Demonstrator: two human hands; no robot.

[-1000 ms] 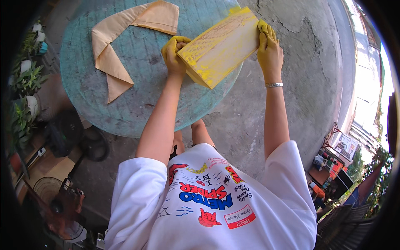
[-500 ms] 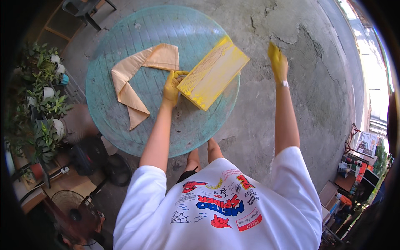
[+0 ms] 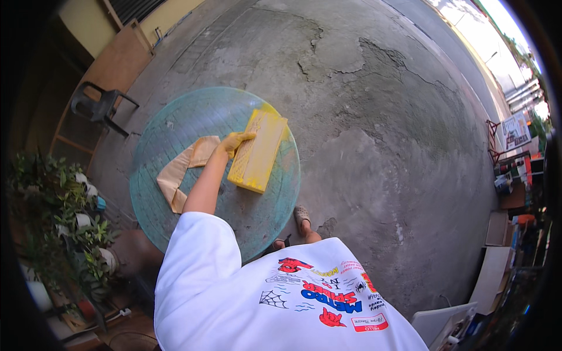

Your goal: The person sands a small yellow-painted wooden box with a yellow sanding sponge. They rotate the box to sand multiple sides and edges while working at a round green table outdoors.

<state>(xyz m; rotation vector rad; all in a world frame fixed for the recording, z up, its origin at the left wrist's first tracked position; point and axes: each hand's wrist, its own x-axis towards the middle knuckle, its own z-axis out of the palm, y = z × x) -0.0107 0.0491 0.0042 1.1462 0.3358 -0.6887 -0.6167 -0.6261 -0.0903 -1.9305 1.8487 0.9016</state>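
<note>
My left hand, smeared yellow, grips the long left edge of a box-shaped yellow thing. Yellow colour covers its sides unevenly, and a paler band runs along its upper face. It stands slantwise over the right part of a round, teal glass-like tabletop; whether its underside touches the top I cannot tell. Left of my hand lies a folded tan strip, bent in an angle and partly covered by my forearm. Cloth or paper, I cannot tell. My right hand is out of the picture.
A dark plastic chair stands beyond the table at the far left. Potted plants crowd the left side. Cracked concrete floor spreads to the right, with a white panel-like object and shelves at the right edge.
My right hand has left the picture. The view has swung, so the table sits lower and more floor shows. My left hand still holds the yellow box-shaped thing, now turned more upright in view.
</note>
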